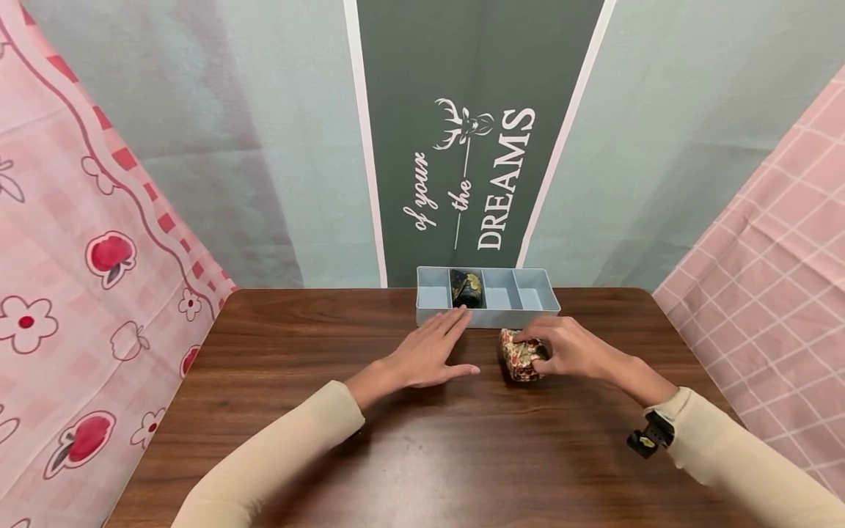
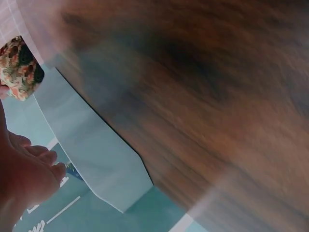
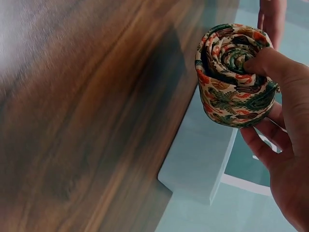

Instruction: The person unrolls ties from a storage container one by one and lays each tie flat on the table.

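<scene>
My right hand (image 1: 569,352) grips a rolled-up patterned necktie (image 1: 518,361) in cream, orange and green, above the table in front of the box. In the right wrist view the thumb presses into the spiral of the roll (image 3: 236,99), and the fingers curl round its far side. My left hand (image 1: 428,353) holds nothing, its fingers extended toward the front wall of a pale blue divided box (image 1: 505,320). A dark rolled necktie (image 1: 467,292) with yellow flowers sits in the box's second compartment from the left.
The brown wooden table (image 1: 290,359) ends just behind the box, against a green and grey-blue cloth backdrop (image 1: 449,44). Pink patterned curtains hang at the left (image 1: 86,293) and right (image 1: 779,242). A dark wrist-camera strap (image 1: 653,433) is at the right wrist.
</scene>
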Motion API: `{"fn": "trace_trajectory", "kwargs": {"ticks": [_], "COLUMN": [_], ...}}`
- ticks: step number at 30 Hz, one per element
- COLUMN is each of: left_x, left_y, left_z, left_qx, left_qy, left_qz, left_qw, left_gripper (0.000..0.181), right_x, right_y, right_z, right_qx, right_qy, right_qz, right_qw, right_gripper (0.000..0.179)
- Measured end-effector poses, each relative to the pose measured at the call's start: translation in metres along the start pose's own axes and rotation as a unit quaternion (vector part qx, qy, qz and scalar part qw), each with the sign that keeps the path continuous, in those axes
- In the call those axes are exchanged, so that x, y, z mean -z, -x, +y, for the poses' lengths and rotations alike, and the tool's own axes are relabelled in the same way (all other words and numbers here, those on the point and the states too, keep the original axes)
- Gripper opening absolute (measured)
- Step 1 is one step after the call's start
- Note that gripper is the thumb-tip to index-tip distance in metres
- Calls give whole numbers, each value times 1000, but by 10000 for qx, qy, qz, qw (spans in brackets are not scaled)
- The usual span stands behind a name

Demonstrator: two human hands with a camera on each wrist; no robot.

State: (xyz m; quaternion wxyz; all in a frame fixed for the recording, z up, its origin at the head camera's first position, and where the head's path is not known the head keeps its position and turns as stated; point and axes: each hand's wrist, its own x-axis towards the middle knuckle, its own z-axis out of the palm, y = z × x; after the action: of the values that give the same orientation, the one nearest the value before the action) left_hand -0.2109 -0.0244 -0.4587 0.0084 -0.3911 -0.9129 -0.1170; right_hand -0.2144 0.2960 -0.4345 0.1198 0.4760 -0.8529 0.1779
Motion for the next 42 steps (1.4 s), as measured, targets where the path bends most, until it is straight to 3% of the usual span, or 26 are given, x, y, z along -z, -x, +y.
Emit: {"fn": "trace_trajectory", "kwargs": {"ticks": [7,16,37,42], "left_x": [-2,-10,-20,-22], "left_y": [-4,-12,-30,-33], "left_z": [14,27,39,39], "left_qx": [290,681,308,229], "left_qy": [661,1645,1612,1503], "left_qz": [-141,-263,549,596], "left_qw": [9973,9837,9849,9866], "left_gripper": [100,99,68,59], "right_x": [-14,-27,-35,-35], "right_y": [0,-1,-3,-4], "right_z": [-8,-14,-16,-15], "right_qx": [-47,-50,56,103], "right_qy": [-13,18,124,161], "right_qz": [-40,-11,81,107], "right_qw": [10000,10000,9999,9998], "right_gripper": [46,46,44,46]}}
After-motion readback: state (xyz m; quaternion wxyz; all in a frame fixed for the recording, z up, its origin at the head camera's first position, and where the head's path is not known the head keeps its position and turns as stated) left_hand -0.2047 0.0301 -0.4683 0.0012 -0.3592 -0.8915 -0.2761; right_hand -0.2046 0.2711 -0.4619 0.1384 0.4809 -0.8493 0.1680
